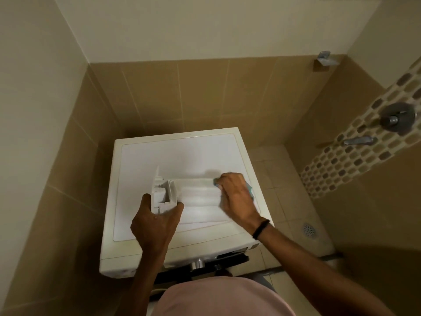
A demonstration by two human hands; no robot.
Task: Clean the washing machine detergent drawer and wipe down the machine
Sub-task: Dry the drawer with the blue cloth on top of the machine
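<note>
The white detergent drawer [193, 192] lies on its side on top of the white washing machine [182, 151]. My left hand [155, 224] grips the drawer's front end between thumb and fingers. At the drawer's right end my right hand [237, 197] holds a light blue cloth [249, 187] against it. Most of the cloth is hidden under the hand. The right hand looks blurred.
The machine stands in a tiled corner, with walls close behind and to the left. Its control knob [197, 263] shows at the front edge. To the right are a tiled floor with a round drain [308, 229] and metal shower fittings [397, 118] on the wall.
</note>
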